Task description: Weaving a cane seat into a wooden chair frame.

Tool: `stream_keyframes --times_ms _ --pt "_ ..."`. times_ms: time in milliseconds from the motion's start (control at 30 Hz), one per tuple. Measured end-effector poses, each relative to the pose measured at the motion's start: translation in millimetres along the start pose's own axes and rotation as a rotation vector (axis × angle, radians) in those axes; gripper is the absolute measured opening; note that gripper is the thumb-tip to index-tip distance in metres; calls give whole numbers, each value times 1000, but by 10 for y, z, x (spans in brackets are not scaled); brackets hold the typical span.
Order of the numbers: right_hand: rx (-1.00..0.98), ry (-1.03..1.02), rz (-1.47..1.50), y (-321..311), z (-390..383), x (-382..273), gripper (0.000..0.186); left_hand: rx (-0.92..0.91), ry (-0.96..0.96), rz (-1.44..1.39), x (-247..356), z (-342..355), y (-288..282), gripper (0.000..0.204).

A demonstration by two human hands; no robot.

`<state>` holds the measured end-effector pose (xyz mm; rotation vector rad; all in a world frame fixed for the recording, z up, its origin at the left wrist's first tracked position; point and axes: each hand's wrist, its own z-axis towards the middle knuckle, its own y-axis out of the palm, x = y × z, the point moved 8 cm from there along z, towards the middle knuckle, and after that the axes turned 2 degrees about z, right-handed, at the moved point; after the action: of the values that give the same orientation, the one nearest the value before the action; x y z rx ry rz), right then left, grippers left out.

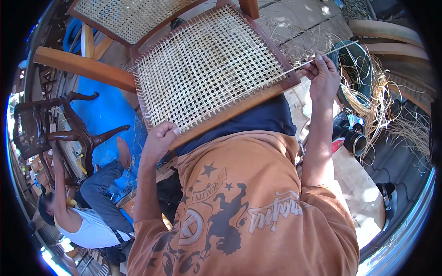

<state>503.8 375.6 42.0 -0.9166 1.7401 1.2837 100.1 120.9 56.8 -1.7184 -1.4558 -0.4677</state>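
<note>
Across my lap lies a wooden chair seat frame (230, 110) with a pale open grid of woven cane (207, 64) filling it. Short cane ends stick out along the frame's edges. At the near left corner my left hand (161, 136) is closed around the frame's edge, thumb on top. Off the right corner my right hand (321, 73) pinches a thin cane strand (297, 67). This strand runs from the weave's right corner through my fingers, and its loose end points up to the right.
A second caned panel (133, 18) stands at the far side. Loose cane strands (375, 101) hang in a tangled heap at right, near curved wooden pieces (391, 34). To the left, a person (92, 225) sits beside a dark carved chair (69, 124) and a blue sheet (99, 110).
</note>
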Motion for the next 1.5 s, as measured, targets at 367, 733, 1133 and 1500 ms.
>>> stream_keyframes --times_ms 367,733,1133,1500 --pt "29 26 -39 -47 29 14 14 -58 -36 -85 -41 -185 -221 13" --pt "33 54 -94 -277 195 100 17 -108 -58 -103 99 -235 -344 14" --pt "116 165 -282 -1217 792 329 19 -107 125 24 511 -508 -481 18" --pt "85 171 -257 -1196 830 290 14 -74 114 20 478 -506 -473 17"
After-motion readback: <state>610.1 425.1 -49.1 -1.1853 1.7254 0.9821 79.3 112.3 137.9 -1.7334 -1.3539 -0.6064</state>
